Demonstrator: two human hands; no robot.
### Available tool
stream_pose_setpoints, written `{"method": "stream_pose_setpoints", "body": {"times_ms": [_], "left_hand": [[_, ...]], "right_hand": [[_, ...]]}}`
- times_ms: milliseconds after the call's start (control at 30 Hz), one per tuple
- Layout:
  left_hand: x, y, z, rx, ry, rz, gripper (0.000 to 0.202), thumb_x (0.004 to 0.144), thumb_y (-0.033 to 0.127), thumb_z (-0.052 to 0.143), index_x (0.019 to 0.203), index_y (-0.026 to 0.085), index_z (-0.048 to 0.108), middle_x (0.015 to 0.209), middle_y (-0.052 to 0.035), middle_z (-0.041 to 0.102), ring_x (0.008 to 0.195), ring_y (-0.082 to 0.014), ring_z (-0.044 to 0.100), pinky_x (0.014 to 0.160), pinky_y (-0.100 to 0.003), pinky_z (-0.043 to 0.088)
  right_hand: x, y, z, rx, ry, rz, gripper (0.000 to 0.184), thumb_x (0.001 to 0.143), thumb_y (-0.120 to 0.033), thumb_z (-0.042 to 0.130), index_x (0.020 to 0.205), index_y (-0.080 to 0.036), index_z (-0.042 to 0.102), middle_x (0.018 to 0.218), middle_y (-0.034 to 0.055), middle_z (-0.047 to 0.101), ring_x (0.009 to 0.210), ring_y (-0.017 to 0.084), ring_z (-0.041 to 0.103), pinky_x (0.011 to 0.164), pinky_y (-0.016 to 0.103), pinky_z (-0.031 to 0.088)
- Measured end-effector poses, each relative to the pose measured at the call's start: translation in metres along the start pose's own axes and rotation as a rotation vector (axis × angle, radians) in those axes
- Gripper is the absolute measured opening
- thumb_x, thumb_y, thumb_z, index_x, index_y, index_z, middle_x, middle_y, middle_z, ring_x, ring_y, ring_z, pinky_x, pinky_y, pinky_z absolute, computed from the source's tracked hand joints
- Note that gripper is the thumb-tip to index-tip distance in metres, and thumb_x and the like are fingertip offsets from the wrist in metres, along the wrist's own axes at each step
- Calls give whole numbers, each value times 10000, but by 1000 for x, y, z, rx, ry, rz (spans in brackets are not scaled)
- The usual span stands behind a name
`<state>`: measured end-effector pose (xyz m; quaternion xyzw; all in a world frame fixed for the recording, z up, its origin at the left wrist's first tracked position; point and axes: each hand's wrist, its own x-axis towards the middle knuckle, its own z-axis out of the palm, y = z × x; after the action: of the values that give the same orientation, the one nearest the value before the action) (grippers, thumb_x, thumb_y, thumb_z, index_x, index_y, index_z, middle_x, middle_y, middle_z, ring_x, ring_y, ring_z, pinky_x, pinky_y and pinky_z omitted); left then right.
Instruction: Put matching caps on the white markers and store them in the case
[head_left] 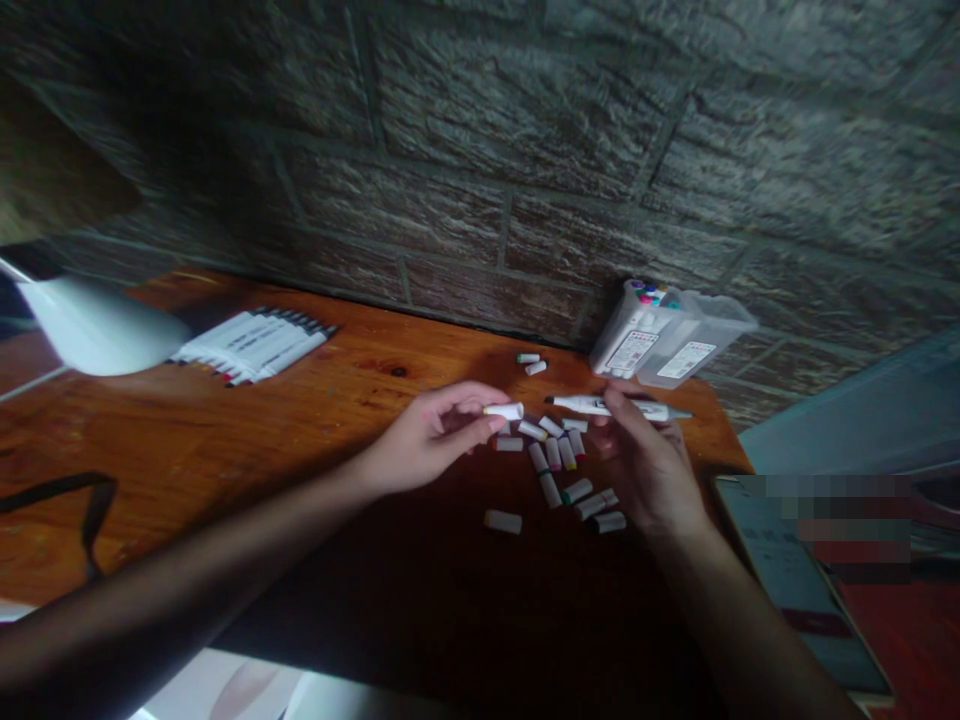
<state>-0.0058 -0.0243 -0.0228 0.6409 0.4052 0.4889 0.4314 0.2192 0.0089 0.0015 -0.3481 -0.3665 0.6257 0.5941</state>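
Note:
My left hand [442,436] pinches a white marker cap [507,411] between thumb and fingers, its open end facing right. Across from it, my right hand [651,462] grips a white marker [589,405] lying nearly level, with a dark tip pointing at the cap. A small gap separates cap and marker. Below and between my hands, several loose marker caps [553,455] with coloured ends are scattered on the wooden table [360,400]. One cap [503,522] lies apart, nearer to me.
A row of white markers [251,345] lies at the left, beside a white lamp shade [105,320]. Against the stone wall [465,200] stands a clear plastic case [675,335], with markers in its left part. A dark strap [94,500] lies at far left; a flat board [802,590] is at right.

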Motion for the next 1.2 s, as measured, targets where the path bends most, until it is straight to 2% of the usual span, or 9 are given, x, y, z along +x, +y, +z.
{"method": "stream_pose_setpoints", "body": {"times_ms": [133,333,533,667,833,933,1033,1133,1200], "left_hand": [[1,2,-1,-164,-95,-63,210,873,224,681,1063,136,659,889,-25,710,654,-70,592,573,-167,479],[1,3,1,-167,-89,-46,186,863,198,684,1039,139,671,933,-45,723,736,-93,639,643,-188,505],[1,1,1,-134,-75,-28,217,864,241,695,1050,132,677,922,-62,736,729,-110,661,617,-193,517],[-1,0,1,-119,-83,-7,223,870,228,693,1070,131,691,962,-80,756,788,-131,699,659,-210,547],[-2,0,4,-120,-57,35,196,851,179,709,1041,129,723,1006,-88,772,870,-148,723,756,-230,573],[-2,3,3,-132,-23,35,185,843,189,721,1017,126,731,975,-87,777,781,-129,717,665,-199,565],[-2,10,-1,-161,-3,17,190,834,219,737,1002,130,728,923,-78,776,654,-101,683,555,-175,534],[-2,15,-3,-183,-9,13,199,824,244,752,987,134,719,872,-66,769,621,-97,667,542,-180,533],[-3,15,-3,-199,-33,-5,203,829,253,746,992,137,714,855,-60,763,618,-98,661,543,-185,532]], "right_hand": [[-7,-3,2,-41,-45,-62,130,708,-230,819,825,-233,763,682,-53,645,510,34,510,457,141,426],[-18,-4,1,-326,-143,-152,109,857,-322,703,918,-278,781,754,-5,703,612,114,613,565,242,504],[-23,-9,0,-757,-289,-376,107,873,-273,685,929,-282,775,847,7,719,709,151,658,648,286,528],[-25,-6,7,-849,-347,-517,149,860,-185,685,937,-284,765,923,7,737,834,166,693,761,308,552],[-29,-5,11,-917,-414,-638,232,822,-120,698,970,-289,755,931,-1,735,831,165,697,752,306,559],[-24,-10,4,-999,-332,-677,224,805,-127,699,952,-285,761,908,8,729,797,179,688,724,325,554],[-12,-12,-8,-1028,-145,-690,159,818,-172,690,919,-270,762,897,21,722,815,198,675,766,360,543],[-5,-10,-15,-950,-29,-606,80,852,-259,684,895,-247,751,910,30,720,840,202,675,809,377,536],[-7,-7,-12,-906,-29,-531,90,852,-299,698,901,-241,746,908,31,722,820,193,679,786,364,543]]}}
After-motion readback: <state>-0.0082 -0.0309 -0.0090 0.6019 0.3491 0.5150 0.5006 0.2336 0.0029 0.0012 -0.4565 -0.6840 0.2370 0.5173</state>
